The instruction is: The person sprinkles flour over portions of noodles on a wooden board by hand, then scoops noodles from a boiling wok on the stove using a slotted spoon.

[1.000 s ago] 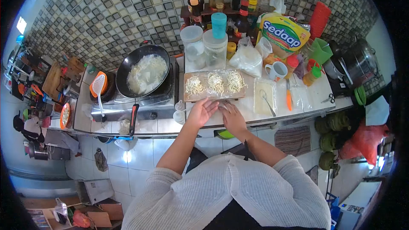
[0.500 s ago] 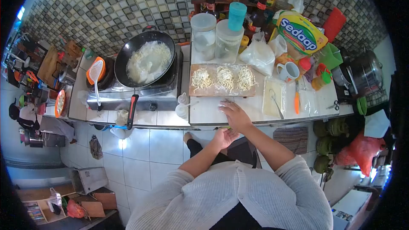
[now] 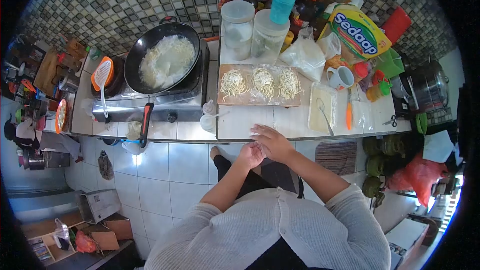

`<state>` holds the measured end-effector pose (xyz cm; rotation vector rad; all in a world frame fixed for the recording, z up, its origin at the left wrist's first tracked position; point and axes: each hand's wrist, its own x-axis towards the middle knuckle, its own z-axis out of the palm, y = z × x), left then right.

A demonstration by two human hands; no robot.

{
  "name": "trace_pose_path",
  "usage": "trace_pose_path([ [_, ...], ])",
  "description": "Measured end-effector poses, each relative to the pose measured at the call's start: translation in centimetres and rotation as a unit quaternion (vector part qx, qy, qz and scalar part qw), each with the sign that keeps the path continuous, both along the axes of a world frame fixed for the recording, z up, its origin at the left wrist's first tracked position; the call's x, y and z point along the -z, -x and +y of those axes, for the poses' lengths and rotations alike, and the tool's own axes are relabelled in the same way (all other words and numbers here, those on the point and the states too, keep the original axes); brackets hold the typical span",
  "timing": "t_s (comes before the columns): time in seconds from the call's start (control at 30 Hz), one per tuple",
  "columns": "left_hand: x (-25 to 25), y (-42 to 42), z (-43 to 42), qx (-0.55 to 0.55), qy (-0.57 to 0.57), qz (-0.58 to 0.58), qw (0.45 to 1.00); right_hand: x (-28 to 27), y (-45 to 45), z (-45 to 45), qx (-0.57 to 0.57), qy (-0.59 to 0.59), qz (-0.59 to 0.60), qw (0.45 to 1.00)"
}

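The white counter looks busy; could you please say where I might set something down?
Bare: the white counter strip in front of the noodle board, between the bottles and the spoon tray; the right hand overlaps its edge. Crowded: behind the board, with lidded containers and a plastic bag.

Noodle heaps (image 3: 233, 83), three; board (image 3: 245, 101), one. Bare hands (image 3: 275, 144), two. Wok (image 3: 133, 57), one; slotted spatula (image 3: 102, 74), one. Large pale-lidded jars (image 3: 237, 30), two; turquoise container (image 3: 282, 6), one. White mug (image 3: 342, 76), one; metal spoon (image 3: 326, 119), one; orange-handled knife (image 3: 349, 116), one; scissors (image 3: 392, 121), one pair. Sedaap packet (image 3: 357, 32), one. Small white bottles (image 3: 207, 123) by stove (image 3: 132, 114), two.
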<state>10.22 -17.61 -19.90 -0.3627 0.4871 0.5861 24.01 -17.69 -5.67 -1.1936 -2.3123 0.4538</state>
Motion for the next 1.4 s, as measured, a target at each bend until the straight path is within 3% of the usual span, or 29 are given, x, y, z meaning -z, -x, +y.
trace_pose_path([
  [0.27,0.2,0.0,0.1,-0.008,-0.04,0.094,0.995,1.7,0.7,-2.2,-0.023,0.001,0.001,1.0],
  [0.37,2.2,-0.1,0.2,-0.008,-0.05,0.06,0.997,1.8,0.6,-2.5,-0.029,-0.004,-0.015,0.999],
  [0.6,0.9,0.4,0.1,-0.019,-0.011,0.035,0.999,0.7,-0.2,-1.9,-0.085,-0.018,-0.006,0.996],
  [0.67,3.0,0.6,0.2,0.02,-0.04,0.01,0.999,-0.5,-0.8,-1.2,0.012,0.01,0.04,0.999],
  [0.7,2.1,0.5,0.3,0.02,-0.04,0.011,0.999,-0.8,-1.5,-0.7,0.012,0.01,0.042,0.999],
  [0.77,-1.0,0.0,0.6,0.019,-0.056,0.047,0.997,-1.2,-3.4,0.2,0.127,0.037,0.052,0.99],
  [0.87,0.3,-0.2,0.4,-0.011,-0.052,0.051,0.997,-0.3,-5.0,0.3,0.221,0.0,0.07,0.973],
  [1.1,2.4,-0.5,-0.1,-0.053,-0.032,0.068,0.996,0.5,-0.7,-1.6,0.167,-0.014,0.069,0.983],
  [1.3,5.5,-0.7,-1.4,-0.099,-0.044,-0.043,0.993,-0.5,0.6,-3.1,0.111,0.031,0.092,0.989],
  [1.37,2.1,-1.5,-1.1,-0.089,-0.023,0.096,0.991,-1.2,0.4,-3.1,0.134,0.07,0.155,0.976],
  [1.4,1.8,-1.7,-1.1,-0.09,-0.022,0.096,0.991,-1.0,0.0,-2.9,0.133,0.071,0.155,0.976],
])
